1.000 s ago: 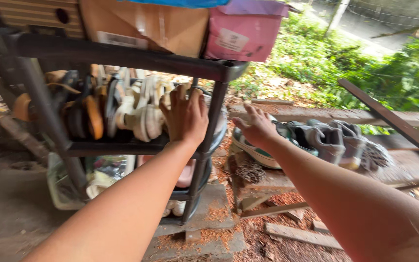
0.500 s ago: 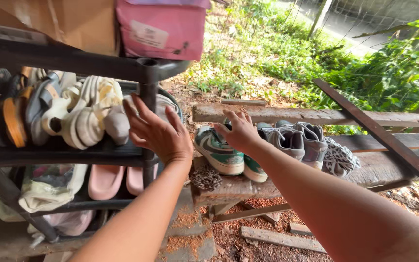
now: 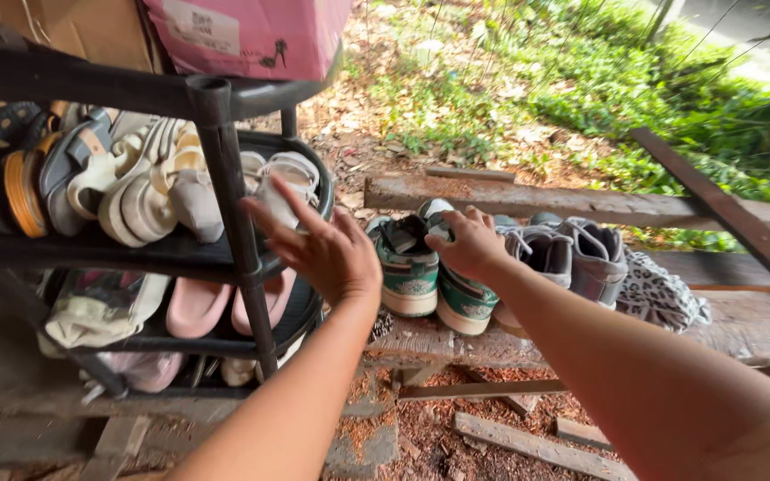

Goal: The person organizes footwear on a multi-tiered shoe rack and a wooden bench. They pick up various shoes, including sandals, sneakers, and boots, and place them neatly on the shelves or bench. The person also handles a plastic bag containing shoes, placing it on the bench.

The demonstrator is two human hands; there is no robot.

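My left hand (image 3: 323, 249) hangs open with fingers spread, just right of the black shoe rack (image 3: 225, 187) and close to the white sandals (image 3: 162, 178) on its middle shelf. It holds nothing. My right hand (image 3: 467, 242) rests on the top of a green-and-white sneaker (image 3: 456, 298), fingers curled over its collar. Its partner sneaker (image 3: 405, 263) stands just to the left. Both sit on a worn wooden platform (image 3: 724, 325).
A pair of grey sneakers (image 3: 572, 254) and a spotted cloth (image 3: 661, 294) lie right of the green pair. Pink slippers (image 3: 202, 307) fill the lower shelf. A pink box (image 3: 251, 36) and cardboard box (image 3: 73, 27) sit on top. A slanted dark beam (image 3: 724, 214) crosses at right.
The view has swung right and closer. My left hand has left the rack's sandals and drifted right. My right hand has reached down onto the green-and-white sneaker.
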